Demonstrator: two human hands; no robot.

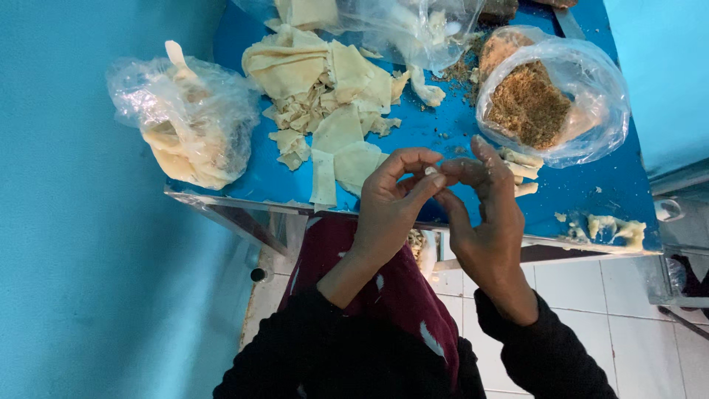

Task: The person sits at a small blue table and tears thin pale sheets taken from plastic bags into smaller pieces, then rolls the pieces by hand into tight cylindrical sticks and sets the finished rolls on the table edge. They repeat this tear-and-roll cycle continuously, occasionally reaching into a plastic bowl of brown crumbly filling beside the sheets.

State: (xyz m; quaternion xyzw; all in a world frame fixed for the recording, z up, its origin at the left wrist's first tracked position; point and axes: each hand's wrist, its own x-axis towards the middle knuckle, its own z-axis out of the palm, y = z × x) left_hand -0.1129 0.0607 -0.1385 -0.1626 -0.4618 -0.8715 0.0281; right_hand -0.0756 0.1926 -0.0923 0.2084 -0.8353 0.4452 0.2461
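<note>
My left hand (390, 198) and my right hand (481, 214) meet over the near edge of a small blue table (443, 133). Between their fingertips is a small pale rolled piece (430, 171), pinched by both hands. Just beyond my left hand lie flat pale yellow sheets and torn scraps (325, 96) in a loose pile. A clear bag of brown shredded filling (543, 100) sits open past my right hand. A few finished pale rolls (523, 168) lie beside my right fingers.
A plastic bag of pale sheets (188, 122) hangs over the table's left edge. Another clear bag (413, 26) lies at the back. Pale scraps (613, 229) sit at the right front corner. Blue walls close both sides; white floor tiles (591, 295) below.
</note>
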